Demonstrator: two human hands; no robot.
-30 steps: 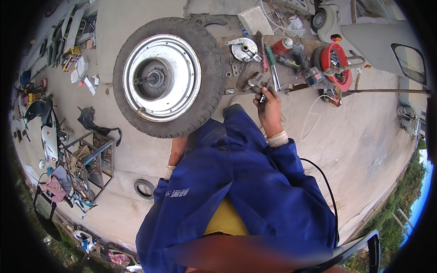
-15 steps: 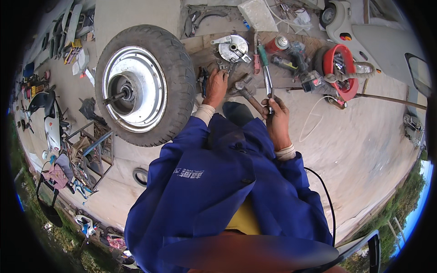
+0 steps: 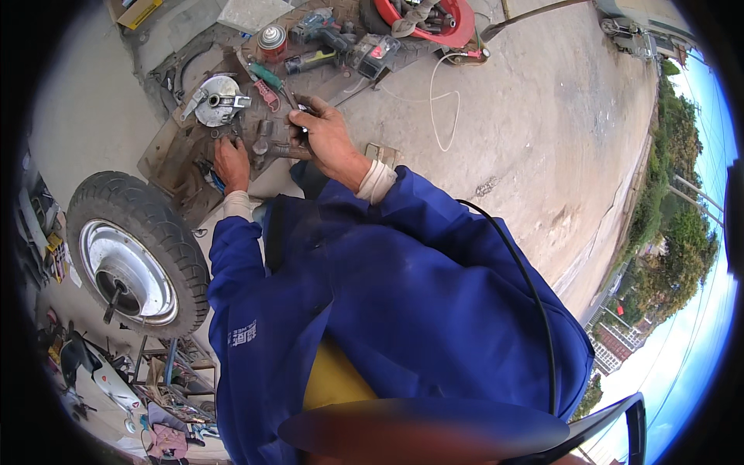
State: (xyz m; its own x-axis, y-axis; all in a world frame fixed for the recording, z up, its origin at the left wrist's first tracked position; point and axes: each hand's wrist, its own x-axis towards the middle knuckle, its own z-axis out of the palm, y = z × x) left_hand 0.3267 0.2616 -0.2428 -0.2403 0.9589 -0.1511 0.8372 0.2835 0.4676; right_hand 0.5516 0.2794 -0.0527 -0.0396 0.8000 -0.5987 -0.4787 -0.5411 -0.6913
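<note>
My left hand (image 3: pixel 232 163) is down at the board (image 3: pixel 167 159), its fingertips beside small metal rings (image 3: pixel 215 133) and its thumb apart from the fingers. Just beyond it lies a silver brake plate (image 3: pixel 218 101) with a lever arm. My right hand (image 3: pixel 333 138) is closed around the metal end of a wrench whose green handle (image 3: pixel 266 75) points away from me. Which part of the wrench sits in the fingers is partly hidden. Below that hand, a hammer (image 3: pixel 263 141) lies with its handle toward the right. A red-handled tool (image 3: pixel 268 96) rests beside the green handle.
A wheel with a thick tyre (image 3: pixel 174 248) stands at the left. Beyond my hands are a red spray can (image 3: pixel 272 40), cordless power tools (image 3: pixel 329 43) and a red basin (image 3: pixel 461 27) of metal parts. A thin pale hose (image 3: pixel 432 108) curls over the concrete floor at the right.
The view has turned, so the wheel and tools appear farther left. The right hand stays on the wrench, and the left hand remains by the small metal rings near the brake plate.
</note>
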